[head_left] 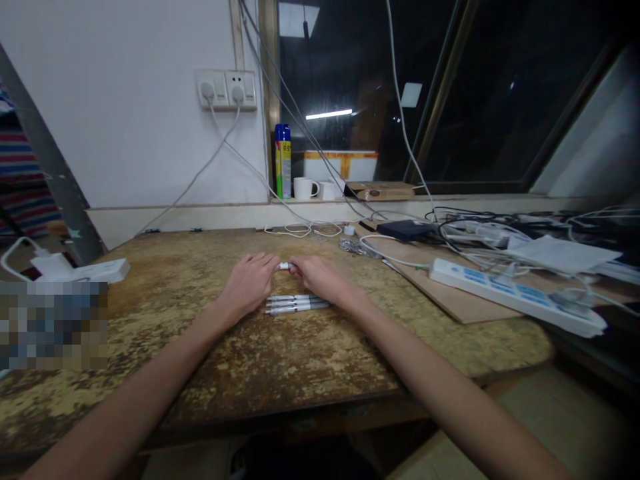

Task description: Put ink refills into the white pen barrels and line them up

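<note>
Both my hands rest on a worn wooden table [280, 360], fingertips meeting. My left hand [249, 283] and my right hand [320, 279] each pinch one end of a small white pen-like piece [285, 266] held between them. Just below the hands, three white pens [296, 304] lie side by side on the table, partly under my palms.
A white power strip [515, 297] lies on a board at the right amid tangled cables [480, 233]. Another white strip [95, 270] with a charger sits at the left. A spray can [283, 161] and mugs [304, 189] stand on the window ledge. Wall sockets [226, 90] are above.
</note>
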`<state>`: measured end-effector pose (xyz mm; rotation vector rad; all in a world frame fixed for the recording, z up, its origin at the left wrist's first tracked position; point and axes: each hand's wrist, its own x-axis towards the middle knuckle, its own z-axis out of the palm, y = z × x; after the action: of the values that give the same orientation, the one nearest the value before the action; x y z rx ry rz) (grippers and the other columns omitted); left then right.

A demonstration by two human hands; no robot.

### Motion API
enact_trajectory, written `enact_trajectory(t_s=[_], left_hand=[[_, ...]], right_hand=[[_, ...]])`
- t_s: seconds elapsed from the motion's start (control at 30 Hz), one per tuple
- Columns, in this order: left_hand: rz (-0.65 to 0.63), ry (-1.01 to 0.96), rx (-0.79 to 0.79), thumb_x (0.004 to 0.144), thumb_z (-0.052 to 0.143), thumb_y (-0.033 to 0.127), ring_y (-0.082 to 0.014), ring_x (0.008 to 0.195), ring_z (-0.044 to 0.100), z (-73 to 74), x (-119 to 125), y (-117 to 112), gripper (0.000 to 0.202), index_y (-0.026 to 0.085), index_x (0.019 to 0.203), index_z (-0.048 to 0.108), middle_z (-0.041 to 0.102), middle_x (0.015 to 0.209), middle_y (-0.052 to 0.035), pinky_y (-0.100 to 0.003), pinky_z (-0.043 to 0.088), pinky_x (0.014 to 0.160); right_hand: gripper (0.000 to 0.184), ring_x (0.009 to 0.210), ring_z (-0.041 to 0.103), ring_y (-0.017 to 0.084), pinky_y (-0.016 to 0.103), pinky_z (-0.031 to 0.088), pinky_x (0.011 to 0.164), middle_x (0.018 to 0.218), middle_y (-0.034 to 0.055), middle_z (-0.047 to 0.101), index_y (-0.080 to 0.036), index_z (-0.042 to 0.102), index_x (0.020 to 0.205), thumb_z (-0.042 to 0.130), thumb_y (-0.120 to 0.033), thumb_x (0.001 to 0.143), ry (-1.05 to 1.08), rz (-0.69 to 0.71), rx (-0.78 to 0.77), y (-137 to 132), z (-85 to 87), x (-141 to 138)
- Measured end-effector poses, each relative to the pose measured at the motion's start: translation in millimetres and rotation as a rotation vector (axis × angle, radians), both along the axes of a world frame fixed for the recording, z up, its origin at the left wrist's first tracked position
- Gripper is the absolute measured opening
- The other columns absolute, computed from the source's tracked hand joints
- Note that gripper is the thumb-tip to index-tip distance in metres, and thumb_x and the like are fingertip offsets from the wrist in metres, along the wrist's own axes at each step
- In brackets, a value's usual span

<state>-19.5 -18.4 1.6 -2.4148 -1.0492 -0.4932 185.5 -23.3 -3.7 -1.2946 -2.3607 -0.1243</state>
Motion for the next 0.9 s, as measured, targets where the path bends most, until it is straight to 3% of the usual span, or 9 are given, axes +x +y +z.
enact_trajectory(t_s=[0.17,0.33,0.47,0.57,0.73,0.8,0.9], left_hand=[[0.104,-0.105,-0.200,0.104,0.034,0.028,-0.0267,0.086,0.066,-3.0,1.6,0.8,0.031,0.021,0.100,0.063,0.073,0.095,-0.0084,-0.034,0.040,0.069],[0.077,-0.269,-0.405,0.107,0.026,0.038,-0.0247,0.078,0.067,-8.0,-1.0,9.1,0.046,0.021,0.089,0.065,0.072,0.082,-0.0065,-0.033,0.042,0.070],[0.011,-0.292,-0.380,0.106,0.029,0.040,-0.0254,0.089,0.067,-8.8,-7.2,15.3,0.044,0.022,0.095,0.067,0.074,0.095,-0.0082,-0.033,0.045,0.078],[-0.047,-0.274,-0.357,0.106,0.031,0.041,-0.0259,0.094,0.066,-7.9,-10.5,17.6,0.043,0.021,0.100,0.068,0.074,0.103,-0.0093,-0.035,0.046,0.082],[-0.129,-0.301,-0.387,0.105,0.034,0.043,-0.0249,0.092,0.064,-5.4,-10.0,17.3,0.043,0.019,0.102,0.069,0.073,0.104,-0.0099,-0.035,0.046,0.084],[-0.163,-0.316,-0.403,0.105,0.035,0.042,-0.0244,0.093,0.064,-3.8,-9.7,16.5,0.042,0.019,0.101,0.070,0.073,0.104,-0.0093,-0.035,0.046,0.084],[-0.192,-0.332,-0.397,0.105,0.036,0.043,-0.0240,0.095,0.063,-1.2,-10.5,15.8,0.041,0.020,0.100,0.070,0.072,0.105,-0.0086,-0.034,0.046,0.086]], right_hand=[[0.026,0.088,0.067,0.023,0.028,0.039,0.072,0.097,0.0085,0.075,-0.020,0.067,0.102,0.051,-0.003,0.089,-0.023,-0.034,-0.027,-2.7,3.3,-2.3],[0.028,0.091,0.066,0.024,0.029,0.041,0.074,0.101,0.0107,0.073,-0.019,0.066,0.104,0.051,-0.001,0.089,-0.049,-0.049,0.044,2.1,0.0,-4.1],[0.016,0.096,0.064,0.024,0.032,0.043,0.081,0.103,0.0125,0.071,-0.016,0.065,0.105,0.051,-0.019,0.099,0.039,0.035,0.099,9.7,-6.6,-0.9],[0.025,0.094,0.062,0.023,0.033,0.043,0.084,0.100,0.0117,0.070,-0.016,0.065,0.099,0.047,-0.033,0.104,0.129,0.094,0.081,16.4,-10.6,3.4],[0.008,0.092,0.059,0.020,0.030,0.042,0.082,0.098,0.0080,0.068,-0.017,0.062,0.096,0.060,-0.025,0.097,0.266,0.173,0.057,19.0,-9.6,9.6],[0.012,0.094,0.059,0.021,0.030,0.042,0.082,0.100,0.0080,0.068,-0.017,0.062,0.099,0.065,-0.027,0.094,0.306,0.177,0.054,17.1,-7.5,10.2],[0.018,0.092,0.061,0.020,0.031,0.042,0.083,0.099,0.0083,0.070,-0.016,0.065,0.096,0.055,-0.031,0.100,0.324,0.173,0.009,15.2,-4.9,10.0]])
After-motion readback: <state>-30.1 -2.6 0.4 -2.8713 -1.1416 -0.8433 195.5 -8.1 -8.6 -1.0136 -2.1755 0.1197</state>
